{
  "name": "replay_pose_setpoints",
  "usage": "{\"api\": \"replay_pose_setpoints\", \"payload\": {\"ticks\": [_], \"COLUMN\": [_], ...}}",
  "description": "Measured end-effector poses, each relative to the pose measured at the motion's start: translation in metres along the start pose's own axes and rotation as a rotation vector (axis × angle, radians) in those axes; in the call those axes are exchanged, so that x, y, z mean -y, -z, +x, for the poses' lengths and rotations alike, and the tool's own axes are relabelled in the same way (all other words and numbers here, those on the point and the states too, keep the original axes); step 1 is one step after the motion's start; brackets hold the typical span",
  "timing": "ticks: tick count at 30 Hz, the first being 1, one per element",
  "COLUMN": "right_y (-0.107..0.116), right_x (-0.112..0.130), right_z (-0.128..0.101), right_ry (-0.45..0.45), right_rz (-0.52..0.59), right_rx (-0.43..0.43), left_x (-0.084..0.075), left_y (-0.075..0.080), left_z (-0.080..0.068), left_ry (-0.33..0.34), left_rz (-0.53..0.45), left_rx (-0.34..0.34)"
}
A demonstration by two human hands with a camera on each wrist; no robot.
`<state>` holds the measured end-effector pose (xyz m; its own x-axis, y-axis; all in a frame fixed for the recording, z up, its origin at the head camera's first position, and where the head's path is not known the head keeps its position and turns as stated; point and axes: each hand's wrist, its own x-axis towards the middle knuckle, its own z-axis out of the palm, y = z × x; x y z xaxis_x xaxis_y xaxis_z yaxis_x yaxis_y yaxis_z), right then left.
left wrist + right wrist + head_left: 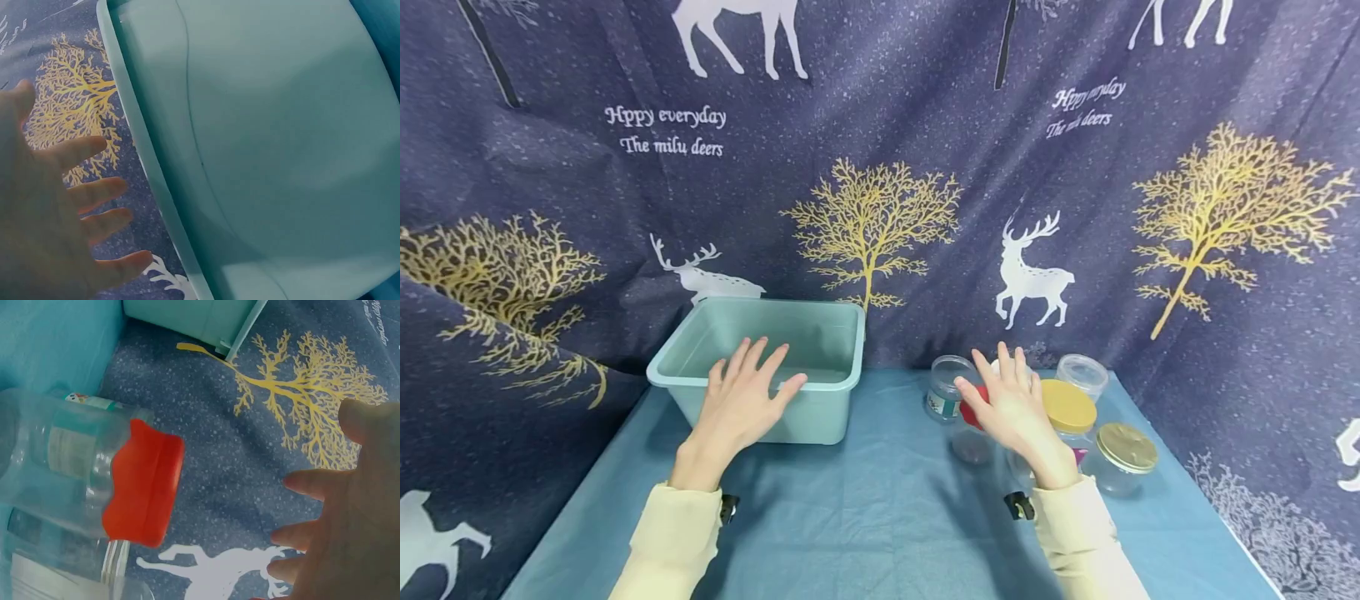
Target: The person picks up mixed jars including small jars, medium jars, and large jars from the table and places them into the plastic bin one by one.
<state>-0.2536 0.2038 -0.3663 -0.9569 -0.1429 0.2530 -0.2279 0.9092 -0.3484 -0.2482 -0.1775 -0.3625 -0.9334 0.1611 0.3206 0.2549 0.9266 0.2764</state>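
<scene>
- Red-lidded jar (972, 442) stands upright at 8 o'clock from the right hand (1015, 410) in the head view, long axis vertical; the left hand (737, 408) is well apart from it.
- Right hand: fingers spread, nothing held; the right wrist view shows a gap between fingertips and red lid.
- Around the right hand: labelled clear jar (950, 387) at 10, clear container (1084, 372) at 2, yellow-lidded jar (1069, 405) at 3, brass-lidded jar (1126, 452) at 4.
- Left hand: fingers spread, nothing held; green tub (816, 418) lies at 1 o'clock from it. Contact with the rim cannot be told.
- Surface (880, 500): blue cloth covering.
- Room: deer-and-tree hanging (887, 100) at 12 o'clock.
</scene>
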Motion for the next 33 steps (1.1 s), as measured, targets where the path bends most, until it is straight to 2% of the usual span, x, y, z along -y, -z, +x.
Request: {"api": "replay_pose_setpoints", "payload": {"ticks": [4,9,23,33], "right_y": [0.004,0.011,0.027,0.027], "right_x": [-0.004,-0.012,-0.044,-0.059], "right_z": [-0.004,-0.006,-0.016,-0.026], "right_ry": [0.003,0.029,0.080,0.083], "right_rz": [0.019,0.034,0.087,0.118], "right_rx": [-0.012,-0.039,-0.119,-0.188], "left_x": [0.003,0.007,0.015,0.019], "left_y": [-0.001,0.000,0.003,-0.001], "left_z": [-0.001,-0.002,-0.003,-0.003], "left_ry": [-0.012,-0.014,-0.007,-0.012], "left_rz": [-0.016,-0.058,-0.081,-0.087], "left_rx": [-0.070,-0.123,-0.172,-0.197]}}
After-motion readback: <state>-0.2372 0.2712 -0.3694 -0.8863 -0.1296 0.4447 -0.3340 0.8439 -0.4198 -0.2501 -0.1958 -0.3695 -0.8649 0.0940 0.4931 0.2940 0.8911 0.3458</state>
